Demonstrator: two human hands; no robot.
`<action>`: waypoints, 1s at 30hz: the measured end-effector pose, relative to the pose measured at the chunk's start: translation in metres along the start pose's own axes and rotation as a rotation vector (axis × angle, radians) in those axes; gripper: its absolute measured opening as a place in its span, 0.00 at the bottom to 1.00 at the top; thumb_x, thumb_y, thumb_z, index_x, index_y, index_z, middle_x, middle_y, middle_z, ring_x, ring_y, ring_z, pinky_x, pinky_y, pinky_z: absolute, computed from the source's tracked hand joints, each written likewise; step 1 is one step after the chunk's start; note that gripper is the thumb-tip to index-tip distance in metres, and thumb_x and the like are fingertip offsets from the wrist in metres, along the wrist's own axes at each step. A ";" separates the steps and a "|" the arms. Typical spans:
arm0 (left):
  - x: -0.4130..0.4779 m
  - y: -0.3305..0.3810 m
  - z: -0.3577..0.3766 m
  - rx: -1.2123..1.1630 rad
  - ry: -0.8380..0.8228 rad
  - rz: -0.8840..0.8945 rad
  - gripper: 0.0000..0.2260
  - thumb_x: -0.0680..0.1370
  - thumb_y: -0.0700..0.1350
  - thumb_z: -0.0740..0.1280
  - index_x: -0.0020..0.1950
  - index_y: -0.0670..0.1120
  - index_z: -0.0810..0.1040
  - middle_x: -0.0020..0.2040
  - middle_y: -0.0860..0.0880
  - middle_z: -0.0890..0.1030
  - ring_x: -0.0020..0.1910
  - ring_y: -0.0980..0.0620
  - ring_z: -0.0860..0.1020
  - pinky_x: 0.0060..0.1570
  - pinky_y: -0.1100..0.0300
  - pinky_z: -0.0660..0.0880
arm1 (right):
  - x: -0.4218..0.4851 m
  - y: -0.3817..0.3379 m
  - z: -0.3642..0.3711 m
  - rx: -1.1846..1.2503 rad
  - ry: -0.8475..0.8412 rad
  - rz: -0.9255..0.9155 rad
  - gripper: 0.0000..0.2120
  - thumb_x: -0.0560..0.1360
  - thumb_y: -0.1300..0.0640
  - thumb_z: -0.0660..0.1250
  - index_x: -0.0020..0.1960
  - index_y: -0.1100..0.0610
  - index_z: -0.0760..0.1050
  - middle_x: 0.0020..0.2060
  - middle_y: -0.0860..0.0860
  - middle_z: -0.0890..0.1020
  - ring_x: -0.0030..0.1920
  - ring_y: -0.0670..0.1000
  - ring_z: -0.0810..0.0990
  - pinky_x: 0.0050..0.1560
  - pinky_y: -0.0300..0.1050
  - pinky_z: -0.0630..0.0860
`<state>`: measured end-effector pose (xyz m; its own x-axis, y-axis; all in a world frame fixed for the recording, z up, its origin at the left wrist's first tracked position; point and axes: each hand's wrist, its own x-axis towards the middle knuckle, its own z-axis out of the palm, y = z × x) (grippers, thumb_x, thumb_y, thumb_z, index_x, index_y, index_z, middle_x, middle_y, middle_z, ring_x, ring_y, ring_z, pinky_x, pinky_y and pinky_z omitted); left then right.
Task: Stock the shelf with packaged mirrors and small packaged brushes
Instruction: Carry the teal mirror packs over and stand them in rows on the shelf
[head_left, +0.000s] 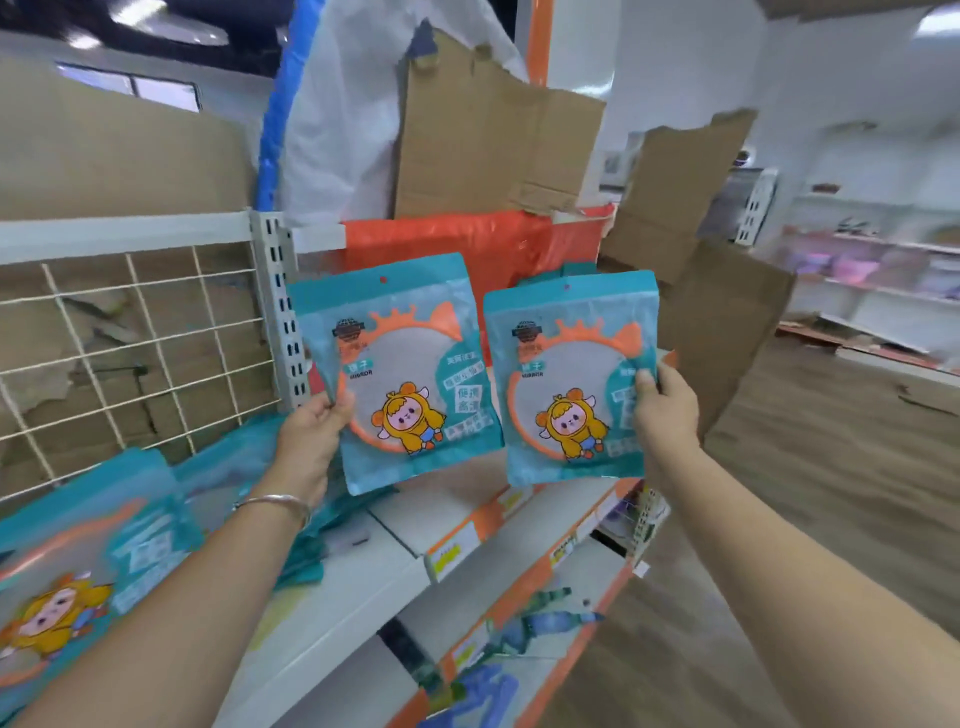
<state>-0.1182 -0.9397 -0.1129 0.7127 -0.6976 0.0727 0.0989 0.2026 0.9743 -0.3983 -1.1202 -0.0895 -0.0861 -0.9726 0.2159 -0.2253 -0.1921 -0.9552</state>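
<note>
I hold up two teal packaged mirrors, each showing a round orange-rimmed mirror and a cartoon figure. My left hand (314, 431) pinches the left edge of the left mirror pack (397, 369). My right hand (665, 410) grips the right edge of the right mirror pack (569, 379). Both packs stand upright, side by side, above the white shelf (415, 525). More of the same mirror packs (104, 545) lie flat in a pile on the shelf at the lower left. No brushes are clearly visible.
A white wire grid panel (130, 338) and slotted upright post (278, 306) back the shelf. Cardboard sheets (493, 130) and an orange bag (493, 244) stand behind. Lower shelves with orange price strips (519, 582) drop to the right, beside a wood-pattern floor (831, 467).
</note>
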 end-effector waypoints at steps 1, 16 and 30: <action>0.006 -0.002 0.016 0.033 -0.020 0.013 0.11 0.79 0.46 0.64 0.58 0.42 0.78 0.49 0.49 0.83 0.44 0.55 0.81 0.42 0.63 0.79 | 0.013 0.006 -0.005 -0.014 0.021 0.017 0.11 0.78 0.49 0.55 0.44 0.49 0.73 0.42 0.49 0.80 0.47 0.56 0.78 0.58 0.58 0.72; 0.148 -0.074 0.182 0.024 -0.090 0.031 0.04 0.79 0.40 0.63 0.47 0.43 0.77 0.39 0.50 0.82 0.30 0.61 0.81 0.29 0.69 0.75 | 0.222 0.074 0.014 0.058 0.096 0.127 0.13 0.77 0.43 0.55 0.55 0.40 0.75 0.48 0.43 0.81 0.53 0.57 0.77 0.62 0.63 0.69; 0.280 -0.125 0.300 0.073 -0.059 -0.007 0.06 0.79 0.44 0.64 0.48 0.44 0.79 0.46 0.46 0.84 0.41 0.50 0.82 0.42 0.57 0.79 | 0.405 0.110 0.050 0.038 0.057 0.112 0.11 0.80 0.48 0.55 0.44 0.42 0.73 0.45 0.41 0.80 0.49 0.51 0.79 0.63 0.62 0.69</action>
<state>-0.1396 -1.3664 -0.1506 0.6696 -0.7388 0.0760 0.0518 0.1485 0.9875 -0.4097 -1.5420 -0.1171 -0.1640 -0.9794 0.1181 -0.1742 -0.0891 -0.9807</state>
